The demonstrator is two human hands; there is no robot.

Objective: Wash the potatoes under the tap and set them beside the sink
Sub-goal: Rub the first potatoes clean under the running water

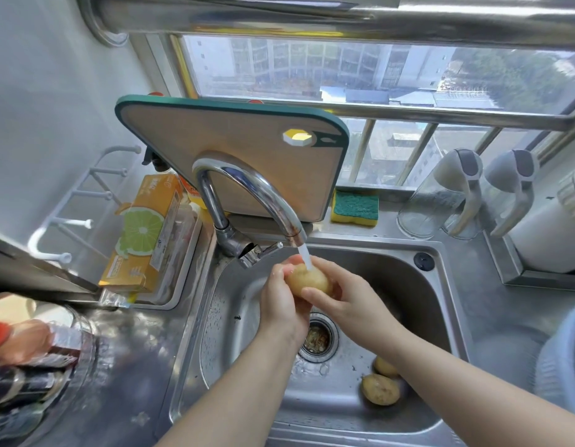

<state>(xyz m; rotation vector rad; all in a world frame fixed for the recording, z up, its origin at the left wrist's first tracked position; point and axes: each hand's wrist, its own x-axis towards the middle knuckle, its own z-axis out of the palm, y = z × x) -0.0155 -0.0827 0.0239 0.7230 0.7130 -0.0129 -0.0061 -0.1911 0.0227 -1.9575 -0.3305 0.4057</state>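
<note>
I see a steel bench (492, 304) with a sink (234, 317) sunk in it. On the sink floor, right of the drain (318, 338), lie one potato (380, 389) and a second potato (385, 366) just beside it. A sponge (355, 208) rests behind the sink, a tray (179, 279) at its left.

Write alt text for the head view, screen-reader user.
A left hand and right hand hold a potato under the running tap, above a steel sink. Two more potatoes lie in the basin; a cutting board leans behind the tap, a sponge beside it.
</note>
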